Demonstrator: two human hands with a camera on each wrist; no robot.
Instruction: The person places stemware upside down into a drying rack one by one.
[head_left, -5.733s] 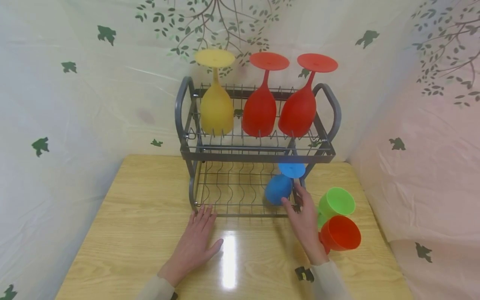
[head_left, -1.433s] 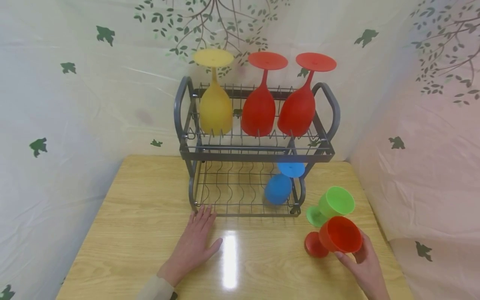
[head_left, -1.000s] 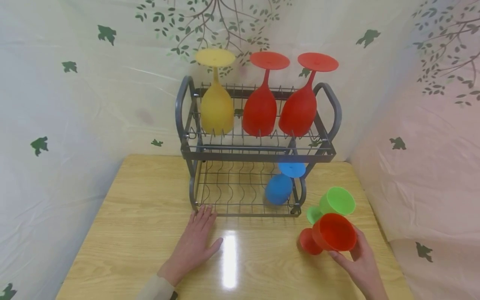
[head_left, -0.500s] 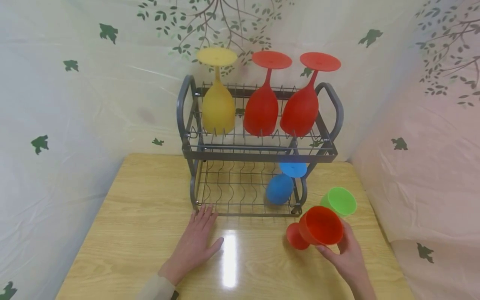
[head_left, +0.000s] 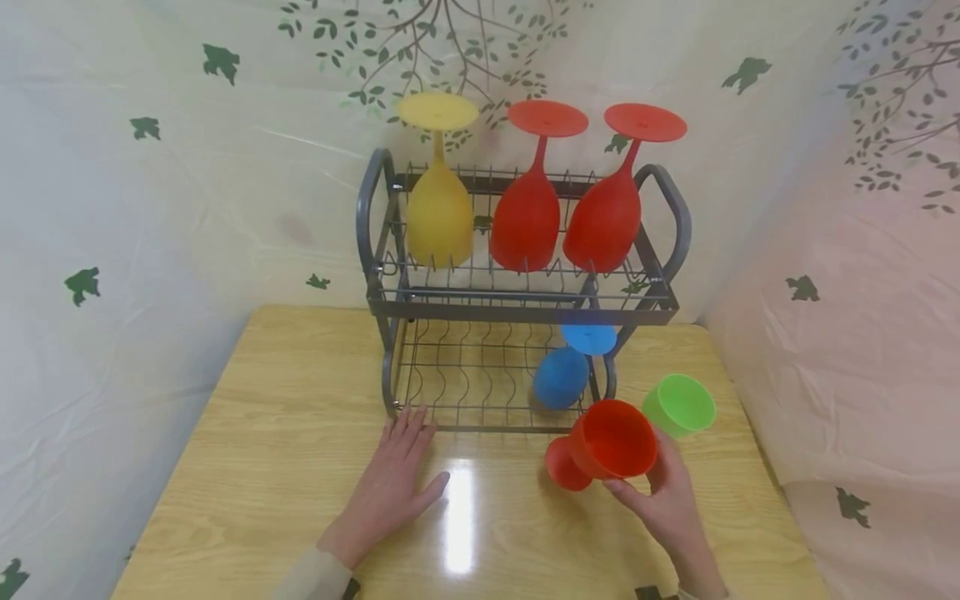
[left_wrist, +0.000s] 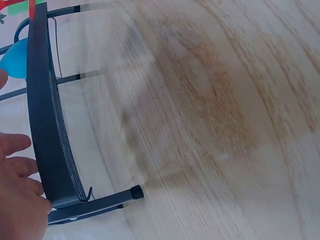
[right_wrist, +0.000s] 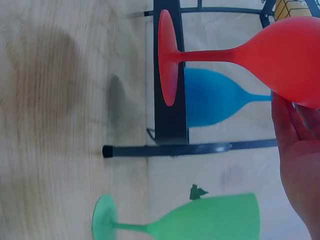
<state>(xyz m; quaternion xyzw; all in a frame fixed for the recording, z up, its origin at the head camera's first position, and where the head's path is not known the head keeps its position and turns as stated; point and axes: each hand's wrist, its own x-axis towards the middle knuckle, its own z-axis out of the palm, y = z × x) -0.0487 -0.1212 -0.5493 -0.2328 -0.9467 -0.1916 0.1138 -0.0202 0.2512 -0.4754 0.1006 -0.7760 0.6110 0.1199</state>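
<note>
A red wine glass (head_left: pixel 613 440) stands off the table in my right hand (head_left: pixel 667 500), which grips its bowl from the right. Its mouth faces up and its foot points to the lower left. My left hand (head_left: pixel 393 483) lies with straight fingers on the table, fingertips at the front left corner of the dark two-tier dish rack (head_left: pixel 495 430). Upside down on the lower tier, at the right, sits a blue wine glass (head_left: pixel 561 379). Behind my right hand a green wine glass (head_left: pixel 679 406) stands upright; its foot shows in the right wrist view.
The upper tier bears a yellow wine glass (head_left: pixel 440 218) and two red ones, a middle one (head_left: pixel 527 222) and a right one (head_left: pixel 604 223), all upside down. Patterned cloth (head_left: pixel 150 217) hangs behind and beside the wooden table (head_left: pixel 300 375).
My right hand left the blue glass, took hold of the red glass at the right, lifted it and carried it left toward the rack. My left hand stayed in place.
</note>
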